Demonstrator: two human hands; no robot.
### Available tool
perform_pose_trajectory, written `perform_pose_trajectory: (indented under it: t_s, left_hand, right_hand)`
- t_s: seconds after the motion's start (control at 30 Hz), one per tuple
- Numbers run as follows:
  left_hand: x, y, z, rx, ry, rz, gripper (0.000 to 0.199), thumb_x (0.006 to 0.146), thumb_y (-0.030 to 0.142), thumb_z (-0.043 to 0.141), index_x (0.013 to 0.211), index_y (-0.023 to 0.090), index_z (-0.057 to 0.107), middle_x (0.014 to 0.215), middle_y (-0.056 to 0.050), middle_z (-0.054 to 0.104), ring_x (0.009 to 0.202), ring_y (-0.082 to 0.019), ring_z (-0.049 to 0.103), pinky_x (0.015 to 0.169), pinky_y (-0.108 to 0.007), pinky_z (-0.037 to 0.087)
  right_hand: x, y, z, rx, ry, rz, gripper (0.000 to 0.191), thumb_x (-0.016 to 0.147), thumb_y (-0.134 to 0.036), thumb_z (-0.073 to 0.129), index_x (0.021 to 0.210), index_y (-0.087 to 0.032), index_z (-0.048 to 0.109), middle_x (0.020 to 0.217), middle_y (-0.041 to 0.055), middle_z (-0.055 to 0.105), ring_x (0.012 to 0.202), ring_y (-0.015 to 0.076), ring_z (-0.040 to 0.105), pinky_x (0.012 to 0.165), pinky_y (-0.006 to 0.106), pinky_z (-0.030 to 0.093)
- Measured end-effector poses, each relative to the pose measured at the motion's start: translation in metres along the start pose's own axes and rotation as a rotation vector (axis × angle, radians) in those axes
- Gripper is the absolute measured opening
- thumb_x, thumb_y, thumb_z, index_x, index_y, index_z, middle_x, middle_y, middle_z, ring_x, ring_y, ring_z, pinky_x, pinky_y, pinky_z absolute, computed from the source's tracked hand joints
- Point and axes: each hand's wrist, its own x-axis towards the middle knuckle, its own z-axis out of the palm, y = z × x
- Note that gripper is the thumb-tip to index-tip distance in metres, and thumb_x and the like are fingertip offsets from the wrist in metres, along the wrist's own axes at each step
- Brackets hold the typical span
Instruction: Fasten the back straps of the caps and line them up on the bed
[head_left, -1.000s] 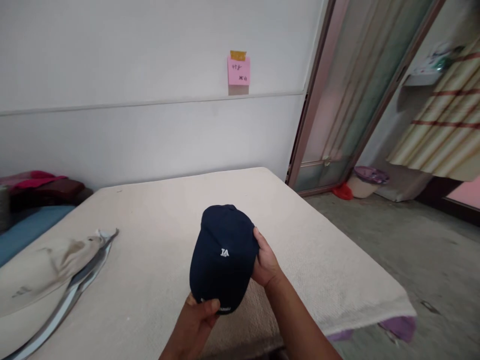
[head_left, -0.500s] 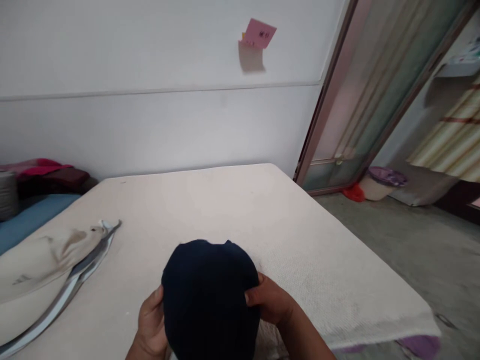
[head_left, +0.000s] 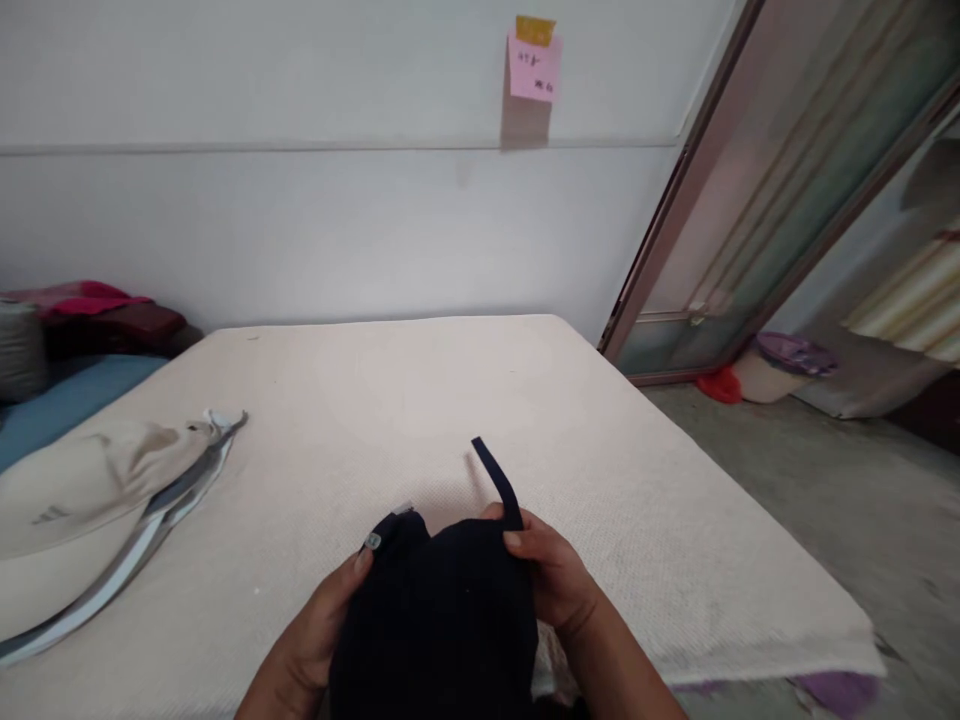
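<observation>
A dark navy cap (head_left: 442,620) is held between my two hands near the bottom centre. My left hand (head_left: 322,620) grips its left edge, thumb beside a small metal buckle (head_left: 373,541). On the right edge, my right hand (head_left: 547,565) pinches the cap at the base of a narrow dark strap (head_left: 496,475), whose loose end sticks up. Beige and grey-white caps (head_left: 97,480) lie overlapped at the left on the pale cover (head_left: 420,400).
Behind the bed stands a white wall (head_left: 300,230) with a pink note (head_left: 534,68). Dark red and pink cloth (head_left: 105,310) and a blue item (head_left: 82,385) lie far left. A sliding door (head_left: 697,240) and a lined bin (head_left: 784,368) are at the right.
The navy cap has turned and tilted, so its strap and buckle now show. My left hand has moved up along its edge, and my right hand has shifted to the strap's base.
</observation>
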Motion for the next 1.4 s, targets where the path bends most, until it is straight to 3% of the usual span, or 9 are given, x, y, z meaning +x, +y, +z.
perform_pose_trajectory:
  t_s: [0.1,0.27,0.4,0.67,0.83,0.97,1.07,1.2,1.4]
  left_hand:
    - [-0.001,0.0,0.002,0.036,-0.117,-0.178,0.015,0.074,0.025,0.068,0.072,0.011,0.072,0.055,-0.01,0.067,0.05,-0.023,0.065,0.049,-0.033,0.052]
    - [-0.002,0.0,0.0,0.196,-0.217,-0.025,0.016,0.07,0.008,0.07,0.086,0.011,0.073,0.067,-0.009,0.07,0.058,-0.021,0.065,0.057,-0.03,0.051]
    - [-0.001,0.0,0.002,0.31,-0.252,0.0,0.013,0.066,0.003,0.072,0.075,0.013,0.071,0.062,-0.005,0.067,0.05,-0.014,0.059,0.049,-0.022,0.045]
    - [0.02,0.009,0.002,0.255,-0.089,0.145,0.02,0.062,0.002,0.066,0.076,0.015,0.069,0.058,0.001,0.065,0.048,-0.011,0.058,0.048,-0.02,0.044]
    - [0.019,0.015,0.005,0.109,-0.111,0.144,0.02,0.069,0.018,0.068,0.089,0.015,0.071,0.069,-0.004,0.07,0.063,-0.017,0.065,0.064,-0.027,0.052]
    - [0.021,0.016,0.005,0.296,-0.069,0.192,0.021,0.073,0.025,0.071,0.092,0.016,0.07,0.073,-0.005,0.071,0.062,-0.015,0.065,0.061,-0.025,0.05]
    - [0.027,0.016,0.002,0.481,-0.037,0.23,0.024,0.074,0.029,0.07,0.094,0.017,0.068,0.073,-0.004,0.07,0.06,-0.013,0.063,0.056,-0.022,0.047]
    - [0.035,0.011,-0.001,0.585,-0.001,0.263,0.022,0.074,0.03,0.069,0.091,0.018,0.067,0.067,0.0,0.068,0.053,-0.011,0.058,0.052,-0.021,0.042]
    - [0.043,0.006,0.0,0.605,0.008,0.261,0.024,0.07,0.027,0.068,0.093,0.02,0.066,0.065,0.001,0.066,0.051,-0.013,0.056,0.051,-0.023,0.038]
  right_hand:
    - [-0.003,-0.003,-0.003,-0.005,-0.025,-0.028,0.019,0.064,-0.024,0.072,0.078,-0.014,0.063,0.06,-0.0006,0.057,0.053,0.0095,0.051,0.052,0.02,0.037]
    - [-0.01,-0.013,-0.004,-0.073,0.026,-0.042,0.023,0.071,-0.035,0.067,0.079,-0.013,0.065,0.065,0.0023,0.058,0.058,0.0117,0.053,0.056,0.022,0.039]
    - [-0.008,-0.017,0.002,-0.171,0.121,-0.069,0.036,0.086,-0.046,0.05,0.081,-0.014,0.066,0.07,0.0039,0.057,0.062,0.0122,0.052,0.057,0.023,0.039]
    - [0.002,-0.014,0.002,-0.239,0.222,-0.136,0.023,0.083,-0.037,0.059,0.078,-0.015,0.062,0.066,0.0004,0.05,0.058,0.0099,0.046,0.053,0.021,0.033]
    - [0.008,-0.009,-0.003,-0.393,0.386,-0.148,0.034,0.085,-0.047,0.053,0.081,-0.015,0.064,0.074,0.0028,0.054,0.063,0.0119,0.046,0.057,0.024,0.034]
    - [0.012,-0.006,-0.004,-0.504,0.457,-0.2,0.036,0.085,-0.048,0.052,0.08,-0.015,0.065,0.075,0.0032,0.055,0.065,0.0131,0.047,0.059,0.026,0.035]
    - [0.015,-0.007,-0.004,-0.434,0.481,-0.255,0.026,0.082,-0.04,0.058,0.08,-0.015,0.063,0.076,0.004,0.058,0.07,0.0148,0.051,0.065,0.028,0.038]
    - [0.017,-0.009,-0.003,-0.152,0.4,-0.326,0.015,0.079,-0.028,0.062,0.084,-0.015,0.063,0.079,0.0054,0.062,0.076,0.0164,0.057,0.074,0.03,0.042]
    - [0.017,-0.018,-0.006,0.005,0.425,-0.438,0.011,0.077,-0.021,0.062,0.084,-0.013,0.064,0.064,0.0005,0.055,0.056,0.0105,0.05,0.06,0.025,0.042]
